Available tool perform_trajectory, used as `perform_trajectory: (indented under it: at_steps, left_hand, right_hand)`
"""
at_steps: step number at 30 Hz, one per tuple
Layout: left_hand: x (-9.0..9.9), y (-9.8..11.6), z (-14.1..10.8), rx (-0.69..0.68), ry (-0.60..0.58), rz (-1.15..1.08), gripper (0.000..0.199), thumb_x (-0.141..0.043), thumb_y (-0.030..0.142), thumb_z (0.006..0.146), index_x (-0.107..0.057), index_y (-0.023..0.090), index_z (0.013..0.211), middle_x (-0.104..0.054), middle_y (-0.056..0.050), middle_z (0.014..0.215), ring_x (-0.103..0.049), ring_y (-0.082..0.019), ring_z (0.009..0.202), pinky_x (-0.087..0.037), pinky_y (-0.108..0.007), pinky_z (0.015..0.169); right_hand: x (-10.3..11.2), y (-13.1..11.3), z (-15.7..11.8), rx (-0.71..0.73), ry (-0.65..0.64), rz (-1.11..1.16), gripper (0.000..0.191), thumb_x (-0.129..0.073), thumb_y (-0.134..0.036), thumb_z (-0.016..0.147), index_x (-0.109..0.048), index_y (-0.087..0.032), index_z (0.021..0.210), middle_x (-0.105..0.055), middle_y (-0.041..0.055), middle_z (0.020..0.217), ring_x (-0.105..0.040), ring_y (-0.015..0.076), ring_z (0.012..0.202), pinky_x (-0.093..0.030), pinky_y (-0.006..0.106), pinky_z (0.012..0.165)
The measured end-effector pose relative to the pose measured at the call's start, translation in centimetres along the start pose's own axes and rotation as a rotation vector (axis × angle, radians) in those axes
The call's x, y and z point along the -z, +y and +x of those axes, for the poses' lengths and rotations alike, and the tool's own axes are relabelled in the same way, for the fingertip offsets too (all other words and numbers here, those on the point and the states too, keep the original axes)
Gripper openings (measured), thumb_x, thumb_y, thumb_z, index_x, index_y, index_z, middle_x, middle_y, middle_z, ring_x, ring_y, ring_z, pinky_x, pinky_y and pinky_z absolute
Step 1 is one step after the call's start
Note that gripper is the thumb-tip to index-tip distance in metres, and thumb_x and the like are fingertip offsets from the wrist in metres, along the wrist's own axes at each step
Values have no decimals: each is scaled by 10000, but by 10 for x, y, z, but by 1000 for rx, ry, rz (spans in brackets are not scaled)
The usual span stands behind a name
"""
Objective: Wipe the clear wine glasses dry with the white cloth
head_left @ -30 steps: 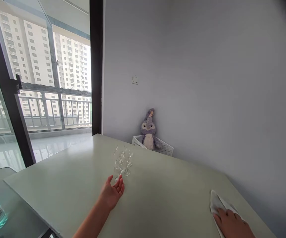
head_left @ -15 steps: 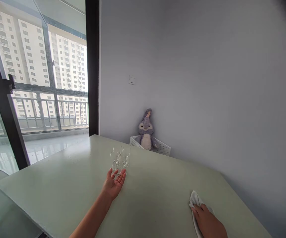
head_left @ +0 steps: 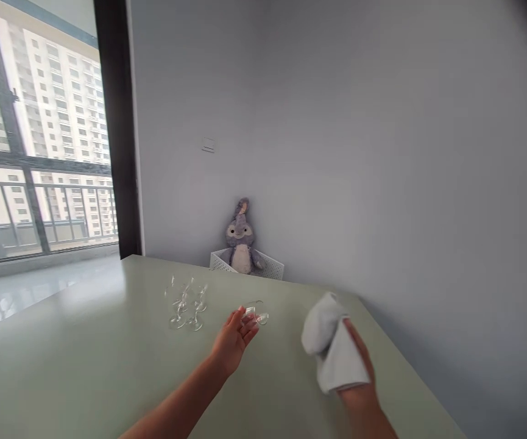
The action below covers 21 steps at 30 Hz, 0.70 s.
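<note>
Since the earlier frame, our left hand (head_left: 231,344) has swung away from the other glasses (head_left: 186,305) toward two o'clock, taking one clear glass (head_left: 254,312) with it, while our right hand (head_left: 359,372) has brought the white cloth (head_left: 327,341) up and inward, off the table (head_left: 108,372). Our left fingers are curled around the glass, which sits just past the palm at one o'clock and looks tipped over rather than upright. Our right fingers grip the cloth, which drapes over most of them; how tightly, we cannot tell.

We judge a slip to be the chief danger: smooth, thin glass held near the fingertips could slide out if our left grip loosens or the glass twists, and it would drop onto the hard table. Squeezing too hard might crack it instead. Our cloth hangs in a loose fold near three o'clock from the left hand; should that fold catch the rim or foot, it could tug the glass free. Those standing glasses, close together at ten o'clock from the left hand, could topple into one another if our left arm swept back carelessly, being slender and hard to see.
</note>
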<state>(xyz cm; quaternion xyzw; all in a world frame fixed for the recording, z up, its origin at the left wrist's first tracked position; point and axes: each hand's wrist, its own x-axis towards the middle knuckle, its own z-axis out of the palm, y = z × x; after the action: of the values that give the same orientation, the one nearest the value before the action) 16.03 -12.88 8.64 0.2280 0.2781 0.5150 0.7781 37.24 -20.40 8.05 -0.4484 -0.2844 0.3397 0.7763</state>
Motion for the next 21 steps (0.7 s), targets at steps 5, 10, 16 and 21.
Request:
perform_trajectory:
  at_steps: [5, 10, 16, 21]
  left_hand:
    - [-1, -35, 13, -6, -149, 92, 259, -624, 366, 724, -502, 189, 869, -624, -35, 859, -626, -161, 763, -495, -259, 650]
    - [21, -42, 18, -148, -107, 258, 343, -673, 317, 673, -528, 187, 955, -609, -78, 991, -563, -215, 990, -456, -292, 791]
    - [18, -35, 10, -224, -191, 548, 341, -688, 284, 647, -549, 176, 939, -619, -38, 852, -582, -158, 778, -444, -233, 697]
    - [21, -39, 9, -136, -313, 722, 281, -633, 284, 694, -548, 179, 940, -576, -1, 730, -535, -124, 658, -401, -189, 556]
  right_hand:
    - [-53, 31, -39, 490, -338, -778, 328, -458, -390, 827, -594, -235, 1081, -624, 68, 1009, -527, 228, 986, -442, 341, 815]
    - [-43, 59, -45, 482, -444, -980, 343, -506, -352, 795, -572, -239, 1112, -611, 87, 1066, -499, 273, 980, -412, 401, 822]
    - [-44, 77, -48, -115, -585, -378, 383, -606, -419, 692, -600, -207, 1011, -626, 32, 784, -552, 210, 746, -444, 313, 645]
    - [-51, 85, -63, -385, -432, -5, 215, -680, -333, 628, -616, -183, 767, -565, -20, 612, -480, 117, 553, -391, 225, 527]
